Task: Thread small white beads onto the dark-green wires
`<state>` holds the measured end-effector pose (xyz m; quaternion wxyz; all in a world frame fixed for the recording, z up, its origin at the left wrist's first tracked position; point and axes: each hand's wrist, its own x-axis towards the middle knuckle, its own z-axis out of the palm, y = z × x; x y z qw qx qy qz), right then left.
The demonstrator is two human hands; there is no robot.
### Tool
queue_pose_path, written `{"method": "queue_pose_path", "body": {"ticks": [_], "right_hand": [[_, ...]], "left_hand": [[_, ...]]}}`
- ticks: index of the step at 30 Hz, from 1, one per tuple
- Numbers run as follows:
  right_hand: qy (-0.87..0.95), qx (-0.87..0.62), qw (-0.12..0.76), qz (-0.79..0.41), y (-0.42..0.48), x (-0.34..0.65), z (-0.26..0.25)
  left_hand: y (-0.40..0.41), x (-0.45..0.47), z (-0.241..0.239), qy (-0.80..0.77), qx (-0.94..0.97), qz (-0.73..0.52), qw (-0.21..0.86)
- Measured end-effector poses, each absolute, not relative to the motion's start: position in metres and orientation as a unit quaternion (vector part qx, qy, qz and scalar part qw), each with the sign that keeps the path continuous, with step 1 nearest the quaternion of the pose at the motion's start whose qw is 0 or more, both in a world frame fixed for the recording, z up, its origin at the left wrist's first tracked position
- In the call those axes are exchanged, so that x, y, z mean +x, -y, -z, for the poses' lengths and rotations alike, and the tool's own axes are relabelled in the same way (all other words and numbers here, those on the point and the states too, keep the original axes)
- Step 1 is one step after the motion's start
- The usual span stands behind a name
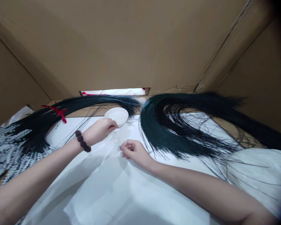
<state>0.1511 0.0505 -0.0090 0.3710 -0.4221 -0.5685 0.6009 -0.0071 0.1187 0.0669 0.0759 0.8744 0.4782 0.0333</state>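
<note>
My left hand (103, 129), with a dark scrunchie-like band (82, 141) at the wrist, is at the near rim of a white bowl (118, 110). Its fingers are curled together, and what they pinch, if anything, is hidden. Small whitish bits, like beads, lie in the bowl. Closer to me, my right hand (134, 151) is closed in a pinch. Short dark tips of thin wire (120, 147) stick out at its fingertips. A few tiny pieces lie on the white surface between the hands.
A dark strand bundle (96, 100), tied with red ribbon (59, 112), has many white pieces (7, 153) at its left end. Another dark bundle (152, 125) curves across the right. Cardboard walls (121, 47) enclose the back and sides, with a slot (121, 91). White cloth (103, 193) lies in front.
</note>
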Motion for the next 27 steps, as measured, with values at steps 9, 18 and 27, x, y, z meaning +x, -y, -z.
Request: {"method": "queue_pose_path", "body": {"ticks": [9,18,27], "right_hand": [[0.562,-0.433,0.367,-0.602,-0.051,0.150,0.010],[0.566,-0.431,0.366,-0.600,-0.052,0.150,0.010],[0.567,-0.432,0.364,-0.600,-0.052,0.149,0.009]], "left_hand": [[-0.192,0.016,-0.054,-0.490,0.862,0.079,0.108],[-0.197,-0.003,-0.060,-0.506,0.830,0.009,0.237],[-0.204,-0.018,-0.057,-0.519,0.750,-0.088,0.401]]}}
